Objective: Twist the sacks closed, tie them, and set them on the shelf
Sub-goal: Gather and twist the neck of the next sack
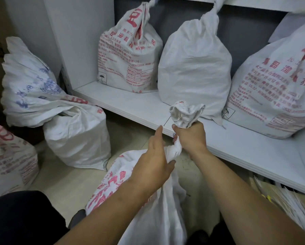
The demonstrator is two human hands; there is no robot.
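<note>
White woven neck point(174, 149): twisted to a tight rope, held by both hands; frilled mouth point(185, 114) sticks up above the fist
Right grip point(190, 137): closed fist, fully wrapped round the neck just under the frill
Left grip point(153, 161): lower, at the neck's base, thumb hooked round it, forefinger out straight; other fingers hidden
Sack point(123, 177): red print, on the floor point(130, 131) btwn the arms, just in front of the shelf edge; twisted, not yet tied
Shelf point(134, 106): white board, 3 tied sacks point(194, 68) standing on it, bare strip along the front
Floor sacks point(77, 138): more to the left; can't tell if tied
Risk 1: twist prob. unwinds if either grip eases before the knot, as stiff weave springs back
Risk 2: short frill = little tail to knot, could slip thru
Risk 3: lifting by the neck alone could loosen it, esp. if the sack is heavy
</note>
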